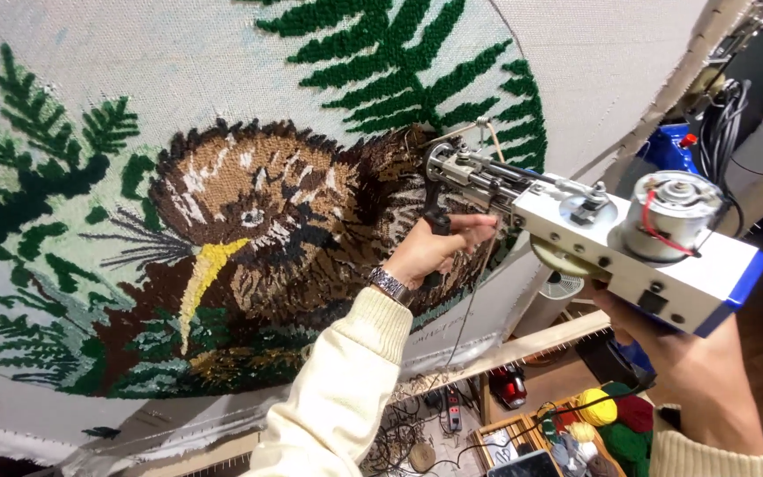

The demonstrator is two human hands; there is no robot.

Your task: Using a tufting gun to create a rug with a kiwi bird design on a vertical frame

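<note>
With our left hand [434, 247] closed round the front handle and our right hand [691, 362] wrapped under the tufting gun [611, 238], whose needle sits ahead of both grips in the brown bird rug [258, 221], we should press firmly and squarely.

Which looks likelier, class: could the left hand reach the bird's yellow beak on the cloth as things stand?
Probably yes: the left hand grips the tufting gun's front handle near the yellow beak, with nothing between them.
</note>
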